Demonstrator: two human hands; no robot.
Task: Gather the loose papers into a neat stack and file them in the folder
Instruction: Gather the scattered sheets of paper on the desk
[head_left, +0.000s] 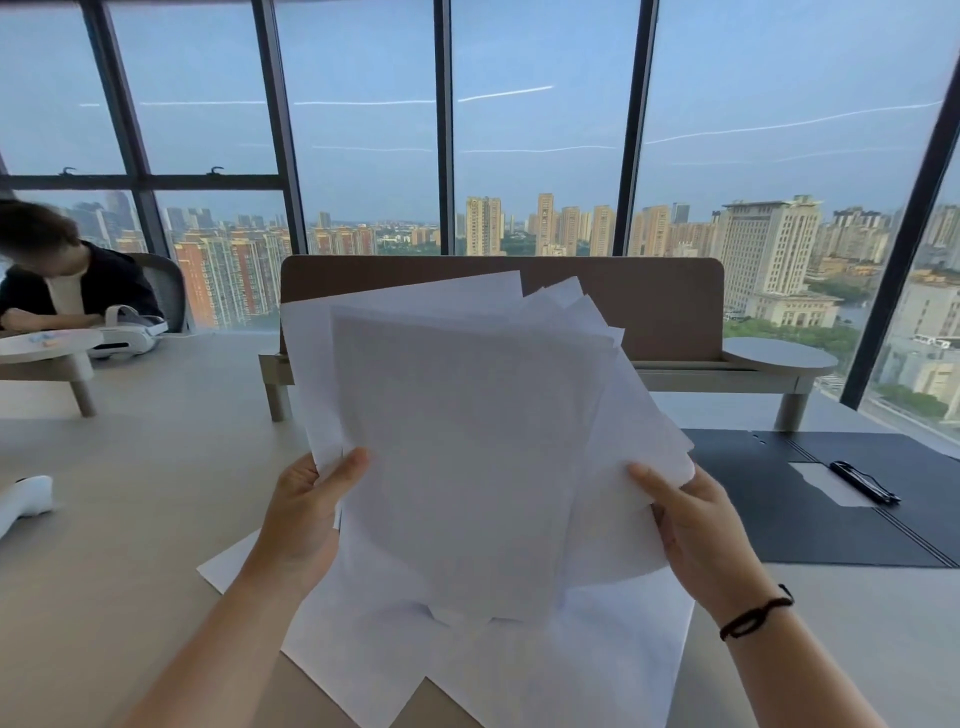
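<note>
I hold a loose, uneven bundle of white papers (467, 431) upright above the table, their top corners fanned out of line. My left hand (306, 512) grips the bundle's left edge and my right hand (696, 525) grips its right edge, thumbs on the front sheet. More white sheets (519, 670) lie flat and overlapping on the table under the bundle. The dark folder (779, 499) lies open flat on the table to the right, with a black clip (862, 482) over a white label on it.
A brown desk divider (660, 306) on a low shelf stands behind the papers. At the far left a person sits beside a white headset (127, 332). A white controller (23, 501) lies at the left edge. Large windows run along the back.
</note>
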